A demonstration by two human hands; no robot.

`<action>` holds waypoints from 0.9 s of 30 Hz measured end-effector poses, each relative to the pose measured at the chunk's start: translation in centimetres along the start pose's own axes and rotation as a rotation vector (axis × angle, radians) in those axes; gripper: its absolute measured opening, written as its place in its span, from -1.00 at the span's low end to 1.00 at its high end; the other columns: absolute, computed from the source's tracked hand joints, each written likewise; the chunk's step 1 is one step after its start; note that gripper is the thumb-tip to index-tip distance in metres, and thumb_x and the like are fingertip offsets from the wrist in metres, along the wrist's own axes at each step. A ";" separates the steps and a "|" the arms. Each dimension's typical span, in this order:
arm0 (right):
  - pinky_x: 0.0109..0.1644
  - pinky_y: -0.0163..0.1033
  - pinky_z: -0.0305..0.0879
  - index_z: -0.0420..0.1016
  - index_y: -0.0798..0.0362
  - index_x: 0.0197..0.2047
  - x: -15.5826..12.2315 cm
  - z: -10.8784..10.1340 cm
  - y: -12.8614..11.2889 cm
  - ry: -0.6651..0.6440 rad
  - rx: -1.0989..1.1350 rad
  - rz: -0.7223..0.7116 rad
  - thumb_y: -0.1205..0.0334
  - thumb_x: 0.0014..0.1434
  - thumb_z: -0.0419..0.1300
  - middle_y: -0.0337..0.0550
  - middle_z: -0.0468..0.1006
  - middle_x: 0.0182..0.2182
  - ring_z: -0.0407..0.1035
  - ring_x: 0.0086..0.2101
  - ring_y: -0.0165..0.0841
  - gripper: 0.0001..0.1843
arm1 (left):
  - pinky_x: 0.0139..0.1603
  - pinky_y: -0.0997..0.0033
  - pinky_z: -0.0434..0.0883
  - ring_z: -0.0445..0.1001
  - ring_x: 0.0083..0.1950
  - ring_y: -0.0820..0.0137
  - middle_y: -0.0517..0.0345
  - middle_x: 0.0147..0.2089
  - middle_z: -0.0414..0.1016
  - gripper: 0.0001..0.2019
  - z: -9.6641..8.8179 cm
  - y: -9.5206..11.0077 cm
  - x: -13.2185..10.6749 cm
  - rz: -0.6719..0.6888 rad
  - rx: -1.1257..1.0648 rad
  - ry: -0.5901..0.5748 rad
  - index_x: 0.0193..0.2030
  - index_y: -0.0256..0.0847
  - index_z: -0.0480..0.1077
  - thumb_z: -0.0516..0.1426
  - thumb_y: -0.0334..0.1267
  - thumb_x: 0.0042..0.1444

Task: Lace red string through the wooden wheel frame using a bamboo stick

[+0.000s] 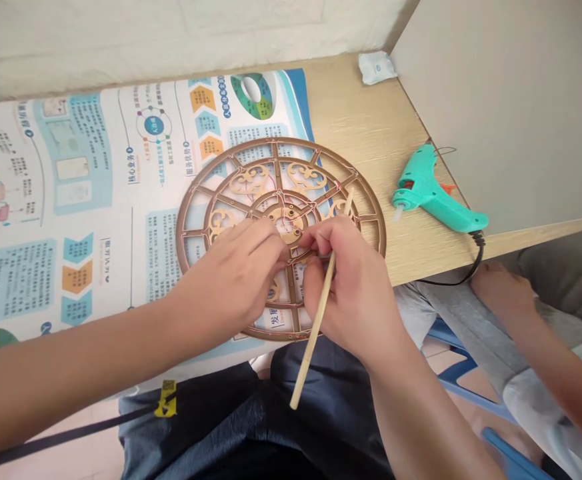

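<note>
A round brown openwork disc [365,200] with gold scroll ornaments lies on a printed poster at the desk's near edge. Both hands meet over its middle. My left hand [233,273] rests on the disc, fingers curled and pinched at something small by the hub; what it pinches is hidden. My right hand [353,287] is closed round a thin light wooden stick [311,343] that slants from the disc's right side down past the desk edge. Thin red thread [283,200] shows near the hub.
A teal hot glue gun [433,197] lies on the wooden desk [371,120] to the right, its black cord hanging over the edge. A small white packet [377,67] sits at the far corner. Another person's arm and hand [501,290] rest at the right, beside a grey partition.
</note>
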State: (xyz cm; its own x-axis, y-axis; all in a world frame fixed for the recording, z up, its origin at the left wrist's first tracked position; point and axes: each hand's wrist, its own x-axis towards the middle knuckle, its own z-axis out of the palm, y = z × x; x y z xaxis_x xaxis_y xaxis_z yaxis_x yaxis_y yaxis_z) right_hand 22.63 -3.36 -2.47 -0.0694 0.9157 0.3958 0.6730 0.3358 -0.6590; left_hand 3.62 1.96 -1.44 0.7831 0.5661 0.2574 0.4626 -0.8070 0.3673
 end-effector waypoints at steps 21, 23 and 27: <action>-0.19 -0.03 0.32 0.02 -0.05 -0.20 -0.2 -0.2 -0.4 -0.044 -0.042 0.046 0.49 0.13 0.03 -0.03 0.47 -0.22 0.38 -0.20 -0.15 -0.71 | 0.00 0.23 0.35 0.39 -0.04 0.33 0.12 -0.06 0.43 -0.82 -0.2 -0.7 -0.1 -0.026 -0.120 -0.025 -0.10 -0.23 0.36 -0.04 -0.48 0.46; -0.19 -0.04 0.32 0.02 -0.05 -0.20 -0.2 -0.2 -0.3 -0.046 -0.039 0.044 0.48 0.14 0.04 -0.04 0.47 -0.22 0.37 -0.20 -0.16 -0.71 | 0.00 0.23 0.36 0.38 -0.04 0.33 0.12 -0.06 0.42 -0.82 -0.2 -0.7 -0.1 -0.024 -0.123 -0.030 -0.09 -0.23 0.36 -0.04 -0.47 0.47; -0.19 -0.04 0.31 0.02 -0.06 -0.19 -0.2 -0.1 -0.2 -0.041 -0.054 0.046 0.49 0.13 0.05 -0.05 0.46 -0.21 0.36 -0.19 -0.16 -0.69 | -0.02 0.21 0.35 0.38 -0.05 0.32 0.11 -0.08 0.43 -0.82 -0.3 -0.5 0.0 -0.023 -0.119 -0.024 -0.10 -0.22 0.35 -0.04 -0.46 0.48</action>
State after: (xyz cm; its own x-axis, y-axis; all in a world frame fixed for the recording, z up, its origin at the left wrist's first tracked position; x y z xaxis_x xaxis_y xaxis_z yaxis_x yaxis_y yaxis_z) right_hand 22.52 -3.65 -2.35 -0.0669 0.9387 0.3382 0.7151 0.2815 -0.6398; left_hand 3.28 2.44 -1.33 0.7833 0.5789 0.2266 0.4291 -0.7672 0.4767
